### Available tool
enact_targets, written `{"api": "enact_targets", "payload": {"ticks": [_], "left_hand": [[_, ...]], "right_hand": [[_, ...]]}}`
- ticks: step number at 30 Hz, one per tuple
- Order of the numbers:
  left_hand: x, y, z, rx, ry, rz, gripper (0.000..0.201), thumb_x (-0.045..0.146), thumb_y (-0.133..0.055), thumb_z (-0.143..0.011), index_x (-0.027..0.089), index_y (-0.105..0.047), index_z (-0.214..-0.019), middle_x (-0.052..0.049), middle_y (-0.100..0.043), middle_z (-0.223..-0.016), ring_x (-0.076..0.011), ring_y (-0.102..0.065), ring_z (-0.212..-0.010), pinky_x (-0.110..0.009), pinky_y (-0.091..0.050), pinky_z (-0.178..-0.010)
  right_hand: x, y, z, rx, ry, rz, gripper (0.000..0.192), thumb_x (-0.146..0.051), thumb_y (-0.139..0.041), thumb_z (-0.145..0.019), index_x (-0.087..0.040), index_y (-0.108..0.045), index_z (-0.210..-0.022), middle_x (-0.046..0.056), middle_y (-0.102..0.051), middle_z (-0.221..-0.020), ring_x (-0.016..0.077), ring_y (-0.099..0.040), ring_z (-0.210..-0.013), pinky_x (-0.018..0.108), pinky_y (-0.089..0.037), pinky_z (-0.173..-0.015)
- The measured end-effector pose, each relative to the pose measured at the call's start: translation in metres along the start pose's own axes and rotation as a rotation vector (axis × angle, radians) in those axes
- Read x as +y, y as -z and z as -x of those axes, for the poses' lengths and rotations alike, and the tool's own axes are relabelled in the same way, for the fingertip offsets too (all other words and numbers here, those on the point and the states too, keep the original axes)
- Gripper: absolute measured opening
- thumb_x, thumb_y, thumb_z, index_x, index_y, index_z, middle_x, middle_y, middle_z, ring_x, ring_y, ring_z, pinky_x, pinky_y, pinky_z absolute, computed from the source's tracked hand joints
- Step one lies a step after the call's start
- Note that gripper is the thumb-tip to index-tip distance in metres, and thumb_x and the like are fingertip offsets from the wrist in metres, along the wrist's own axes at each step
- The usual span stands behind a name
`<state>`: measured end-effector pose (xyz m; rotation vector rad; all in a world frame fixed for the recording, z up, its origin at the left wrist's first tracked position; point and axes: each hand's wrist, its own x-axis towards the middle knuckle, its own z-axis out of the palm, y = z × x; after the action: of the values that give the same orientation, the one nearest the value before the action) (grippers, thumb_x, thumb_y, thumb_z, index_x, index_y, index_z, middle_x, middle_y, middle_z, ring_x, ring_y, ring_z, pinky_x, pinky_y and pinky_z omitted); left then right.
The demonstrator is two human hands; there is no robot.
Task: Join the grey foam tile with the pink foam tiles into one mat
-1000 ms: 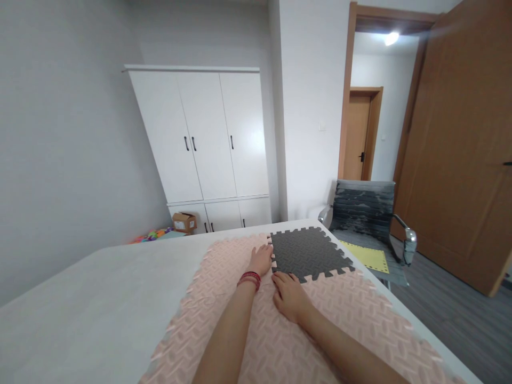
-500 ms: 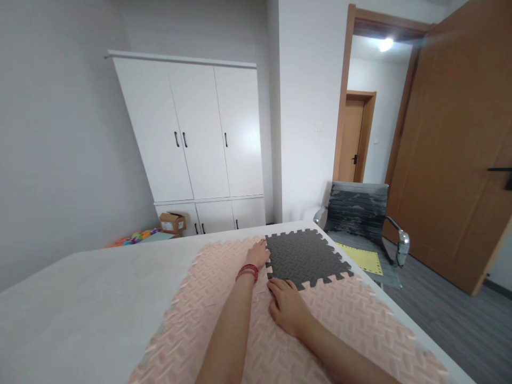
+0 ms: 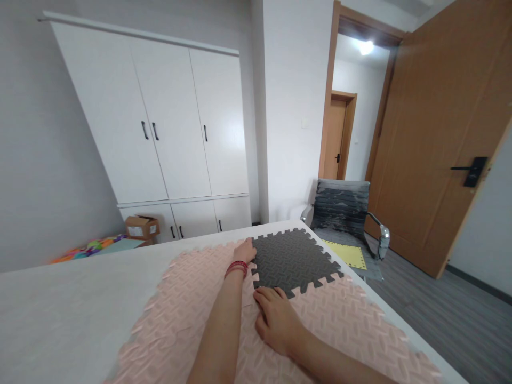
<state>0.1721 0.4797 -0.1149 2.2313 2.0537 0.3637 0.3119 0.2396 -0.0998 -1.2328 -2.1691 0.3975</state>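
A dark grey foam puzzle mat tile (image 3: pixel 294 261) lies at the far right corner of a white table (image 3: pixel 72 309), locked into pink foam tiles (image 3: pixel 192 314) that cover the near part. My left hand (image 3: pixel 245 250), red bracelet at the wrist, rests flat on the seam at the grey tile's left edge. My right hand (image 3: pixel 276 317) lies flat on a pink tile, fingertips touching the grey tile's near edge. Neither hand holds anything.
A grey office chair (image 3: pixel 344 213) with a yellow sheet (image 3: pixel 346 254) on its seat stands past the table's far right corner. A white wardrobe (image 3: pixel 160 122), a cardboard box (image 3: pixel 141 228) and coloured toys (image 3: pixel 86 248) are behind. An open wooden door (image 3: pixel 444 133) is at right.
My left hand has slid farther along the grey tile's left seam. The view has swung left and nearer; my right hand stays at the near edge.
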Motion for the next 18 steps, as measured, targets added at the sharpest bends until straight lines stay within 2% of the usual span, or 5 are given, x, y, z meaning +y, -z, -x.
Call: {"api": "enact_targets", "payload": {"ticks": [5, 11, 18], "left_hand": [[-0.007, -0.002, -0.013, -0.004, -0.038, 0.014, 0.036, 0.041, -0.049, -0.086, 0.016, -0.053, -0.111, -0.006, -0.06, -0.106, -0.0173, -0.058, -0.093, -0.041, -0.049, -0.083], [-0.017, -0.001, -0.015, -0.002, -0.098, 0.061, 0.037, 0.04, -0.049, -0.086, 0.017, -0.051, -0.116, -0.006, -0.059, -0.109, -0.0178, -0.058, -0.095, -0.042, -0.049, -0.084], [-0.011, -0.012, -0.008, -0.01, -0.105, 0.044, 0.035, 0.039, -0.051, -0.085, 0.018, -0.053, -0.113, -0.007, -0.056, -0.118, -0.0204, -0.055, -0.105, -0.047, -0.045, -0.092]], "right_hand": [[0.001, 0.0, -0.002, -0.014, -0.022, -0.014, 0.047, -0.023, -0.044, -0.077, -0.022, -0.049, -0.124, 0.006, -0.051, -0.131, 0.0178, -0.041, -0.121, 0.04, -0.017, -0.108], [0.001, 0.0, -0.003, -0.022, -0.029, -0.016, 0.046, -0.023, -0.044, -0.078, -0.021, -0.049, -0.123, 0.005, -0.051, -0.132, 0.0173, -0.04, -0.122, 0.039, -0.016, -0.108], [0.004, -0.003, -0.003, -0.011, -0.023, -0.011, 0.048, -0.023, -0.044, -0.077, -0.021, -0.049, -0.124, 0.006, -0.051, -0.131, 0.0178, -0.041, -0.121, 0.039, -0.017, -0.107]]}}
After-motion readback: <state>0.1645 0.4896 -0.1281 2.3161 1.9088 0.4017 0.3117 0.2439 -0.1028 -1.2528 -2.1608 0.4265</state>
